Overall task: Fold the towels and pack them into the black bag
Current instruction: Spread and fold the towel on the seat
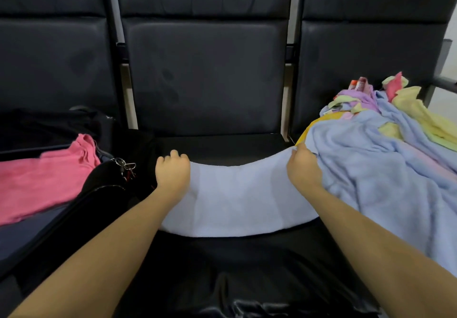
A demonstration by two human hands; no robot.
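The left hand [172,173] curls its fingers over the left end of the light blue towel [237,199], and the right hand [303,166] pinches its right end. The towel stretches flat between them across the black seat [222,144]. Right of the right hand lies the towel pile [385,129]; left of the left hand sits the black bag [81,208] holding a pink towel [42,176].

A row of three black padded seats [205,75] carries everything. On the middle seat a light blue towel [237,199] lies spread flat, its right end running into the towel pile [385,139] heaped on the right seat. The left seat holds the open black bag [74,208], a pink towel [44,176] lying in its mouth.
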